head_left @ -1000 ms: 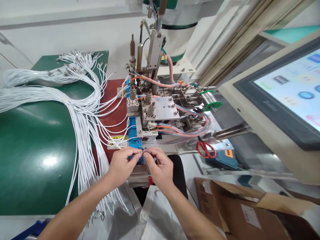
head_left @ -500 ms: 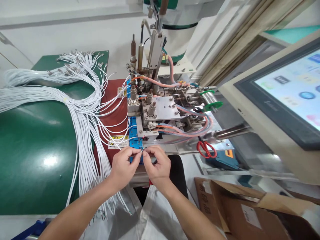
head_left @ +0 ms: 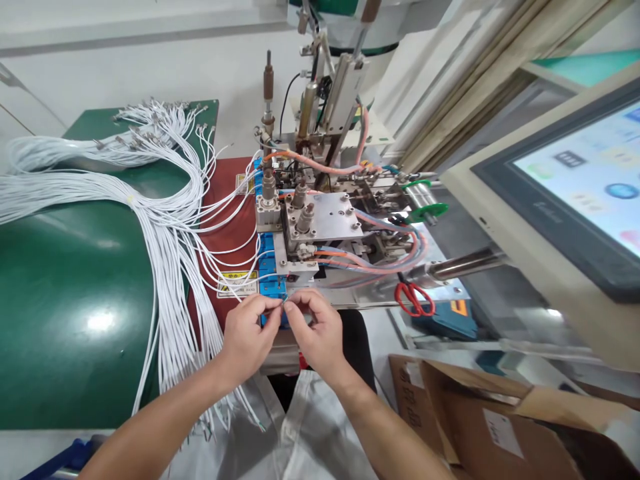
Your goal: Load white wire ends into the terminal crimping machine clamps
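Observation:
My left hand (head_left: 253,331) is closed in a pinch on the end of a white cable, thumb against forefinger. Right beside it, my right hand (head_left: 316,328) pinches the thin wires at that same cable end; the fingertips of both hands nearly meet. A small bluish-green bit of wire (head_left: 285,299) shows between them, the rest being covered by fingers. Just beyond the fingers lie blue cable holders (head_left: 273,287) along the front of a metal bench machine (head_left: 325,220). Several white cables (head_left: 233,250) run from a large bundle (head_left: 165,233) into these holders.
A green table (head_left: 75,300) carries the cable bundle at left. Red-handled scissors (head_left: 415,299) lie at the machine's right edge, near a solder-like wire spool (head_left: 425,201). A touch screen (head_left: 585,173) juts in at right above cardboard boxes (head_left: 500,413).
The machine's tall upper cylinder assembly has shifted to the right and tilted. My hands stay almost in place, with the coloured wire end now showing slightly more between the fingertips.

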`<state>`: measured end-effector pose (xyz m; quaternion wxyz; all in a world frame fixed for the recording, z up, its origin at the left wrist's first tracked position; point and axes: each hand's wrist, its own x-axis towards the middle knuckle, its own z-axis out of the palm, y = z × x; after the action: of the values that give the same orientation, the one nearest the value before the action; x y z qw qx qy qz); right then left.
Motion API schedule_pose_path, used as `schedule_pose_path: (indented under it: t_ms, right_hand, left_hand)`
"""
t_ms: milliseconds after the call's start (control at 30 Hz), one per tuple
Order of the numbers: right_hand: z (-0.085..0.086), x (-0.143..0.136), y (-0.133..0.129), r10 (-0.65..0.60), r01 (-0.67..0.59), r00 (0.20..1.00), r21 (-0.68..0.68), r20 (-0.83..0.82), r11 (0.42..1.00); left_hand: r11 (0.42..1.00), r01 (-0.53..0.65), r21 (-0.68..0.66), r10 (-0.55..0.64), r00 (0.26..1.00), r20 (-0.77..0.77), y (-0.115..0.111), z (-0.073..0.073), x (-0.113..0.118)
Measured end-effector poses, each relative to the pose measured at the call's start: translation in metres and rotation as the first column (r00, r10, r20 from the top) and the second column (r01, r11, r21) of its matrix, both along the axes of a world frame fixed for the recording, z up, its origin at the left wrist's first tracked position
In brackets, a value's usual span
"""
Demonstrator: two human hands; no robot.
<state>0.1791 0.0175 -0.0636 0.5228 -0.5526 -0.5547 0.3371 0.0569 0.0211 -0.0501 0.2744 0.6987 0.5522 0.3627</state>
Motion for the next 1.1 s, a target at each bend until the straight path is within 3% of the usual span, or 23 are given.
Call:
schedule_pose_path:
  t_ms: [133,267,367,467,567,800,1100]
  right_hand:
    - [0.008,0.010,0.005,0.093,-0.095,0.985,0.008,0.142,0.995]
    - [0.018,0.025,0.012,0.284,-0.283,0.906,-0.051,0.312,0.958]
    - [0.019,0.027,0.012,0.353,-0.346,0.880,-0.078,0.318,0.935]
    - [0.009,0.018,0.006,0.189,-0.183,0.966,-0.049,0.178,0.982]
    - [-0.002,0.007,-0.003,0.048,-0.045,0.996,-0.039,0.080,0.998]
    - [-0.007,0.011,-0.006,0.015,-0.015,1.000,-0.072,-0.004,0.997]
    - [-0.008,0.008,-0.002,0.016,-0.015,1.000,-0.112,0.007,0.994]
  left_hand:
    - [0.998,0.052,0.032,-0.051,0.999,-0.016,0.000,0.000,-0.004]
    - [0.978,0.184,0.100,-0.169,0.975,-0.146,0.002,0.000,-0.008]
    - [0.963,0.251,0.102,-0.224,0.949,-0.220,0.003,0.000,-0.009]
    - [0.988,0.142,0.059,-0.128,0.972,-0.198,0.002,-0.001,-0.006]
    - [0.998,0.052,0.032,-0.047,0.991,-0.127,0.001,-0.003,-0.005]
    - [0.998,0.063,-0.018,-0.063,0.997,-0.050,0.003,-0.003,-0.007]
    - [0.997,0.074,-0.023,-0.075,0.995,-0.067,0.004,-0.005,-0.007]
